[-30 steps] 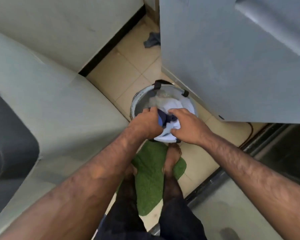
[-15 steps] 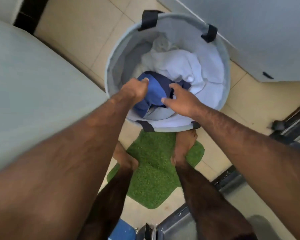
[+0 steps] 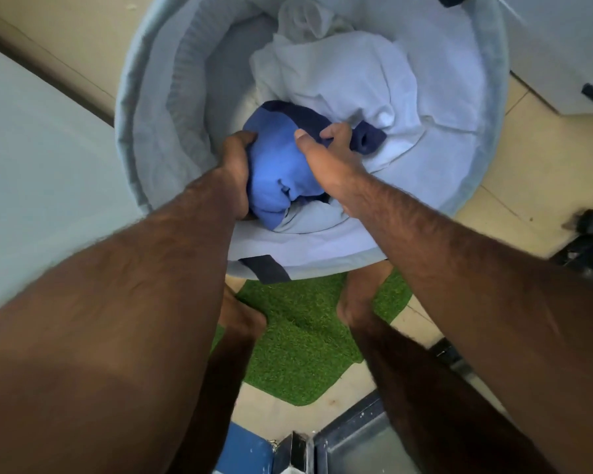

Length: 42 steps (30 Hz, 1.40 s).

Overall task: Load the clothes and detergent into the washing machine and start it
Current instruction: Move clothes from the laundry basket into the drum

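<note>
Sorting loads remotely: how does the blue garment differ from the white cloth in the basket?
The blue garment is two-toned, bright and navy blue; the white cloth is plain. The blue garment is bunched between the left hand and right hand; the white cloth lies untouched, spread further back. Both sit crumpled inside the laundry basket.

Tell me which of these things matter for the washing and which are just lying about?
Part of the job: blue garment, white clothes, laundry basket, left hand, right hand.

Just lying about: green mat, tiled floor.
</note>
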Tool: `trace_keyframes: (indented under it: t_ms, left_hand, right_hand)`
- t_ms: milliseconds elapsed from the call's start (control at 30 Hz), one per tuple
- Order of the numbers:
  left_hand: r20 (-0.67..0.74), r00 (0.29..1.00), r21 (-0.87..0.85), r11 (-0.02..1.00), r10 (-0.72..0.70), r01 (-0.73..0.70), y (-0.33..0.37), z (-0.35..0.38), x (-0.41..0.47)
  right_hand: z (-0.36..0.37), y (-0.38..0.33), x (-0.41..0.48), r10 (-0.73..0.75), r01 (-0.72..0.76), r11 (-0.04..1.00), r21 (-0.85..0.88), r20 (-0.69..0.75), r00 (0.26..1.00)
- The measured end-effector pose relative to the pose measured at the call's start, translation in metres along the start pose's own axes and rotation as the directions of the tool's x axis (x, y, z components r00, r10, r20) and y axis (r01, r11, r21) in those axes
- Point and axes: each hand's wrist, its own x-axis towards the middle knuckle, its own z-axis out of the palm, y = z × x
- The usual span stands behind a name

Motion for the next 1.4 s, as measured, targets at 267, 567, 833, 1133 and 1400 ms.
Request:
trace_keyframes:
  t_ms: [267, 567, 833, 1133, 1400]
  left_hand:
    - [0.072, 0.997, -0.116, 0.993, -0.027, 0.035, -0.002, 0.004, -0.027]
    - [0.072, 0.994, -0.075, 0.994, 0.087, -0.082, 0.000, 0.008, -0.130]
    - [0.118, 0.973, -0.139, 0.973, 0.200, -0.183, 0.013, -0.005, -0.280]
    - [0.160, 0.896, -0.171, 0.905, 0.415, -0.389, 0.022, -0.073, -0.522]
    - [0.080, 0.766, -0.300, 0.748, 0.638, -0.592, 0.009, -0.192, -0.718]
  right_hand:
    - [-0.009, 0.000, -0.016, 0.069, -0.076, 0.979, 0.188, 0.041, 0.997]
    - [-0.064, -0.029, -0.117, -0.010, 0.025, 0.958, 0.284, -0.052, 0.999]
    - [-0.132, -0.093, -0.267, -0.160, 0.192, 0.932, 0.308, -0.128, 0.979]
    - [-0.176, -0.178, -0.458, -0.389, 0.420, 0.866, 0.272, -0.165, 0.907]
    - [-0.152, -0.273, -0.639, -0.658, 0.679, 0.689, 0.254, -0.176, 0.732]
